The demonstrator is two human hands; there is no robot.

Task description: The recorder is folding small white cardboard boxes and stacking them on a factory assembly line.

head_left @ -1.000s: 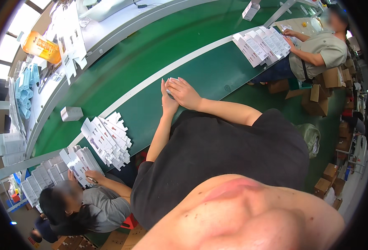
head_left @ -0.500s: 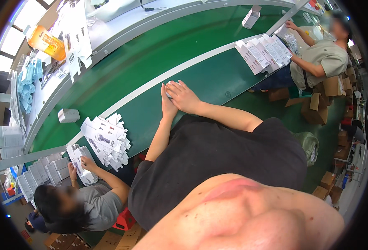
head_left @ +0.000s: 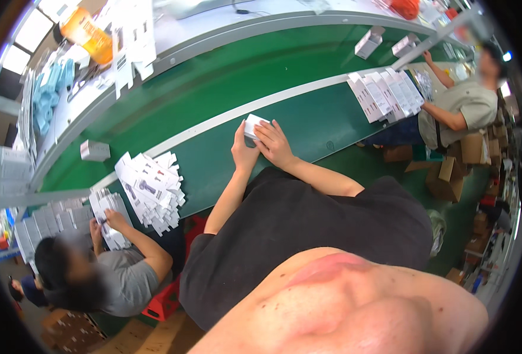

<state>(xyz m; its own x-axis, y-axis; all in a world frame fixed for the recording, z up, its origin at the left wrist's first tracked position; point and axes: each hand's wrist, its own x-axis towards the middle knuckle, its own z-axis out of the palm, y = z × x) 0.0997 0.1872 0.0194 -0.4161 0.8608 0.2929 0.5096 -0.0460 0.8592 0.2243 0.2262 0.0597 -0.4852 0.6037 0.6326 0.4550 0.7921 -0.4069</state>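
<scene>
A small white carton (head_left: 254, 124) is held between my two hands over the green work surface. My left hand (head_left: 244, 152) grips its left side, with the thumb and fingers around the lower edge. My right hand (head_left: 274, 143) is closed on its right side, the fingers lying across the top. Part of the carton is hidden beneath the right fingers. To the left of my hands, flat printed white cartons (head_left: 150, 187) lie in a fanned pile.
A green belt (head_left: 214, 94) runs beyond a white rail (head_left: 214, 121). White boxes (head_left: 95, 150) (head_left: 369, 42) stand on it. Co-workers sit left (head_left: 119, 283) and stand right (head_left: 462, 109), by carton rows (head_left: 385, 94). A shelf edge (head_left: 202, 35) curves above the belt.
My hands have shifted and uncovered the white carton, which was mostly hidden between them. The view has tilted a little. A second white box now shows on the belt near the right co-worker.
</scene>
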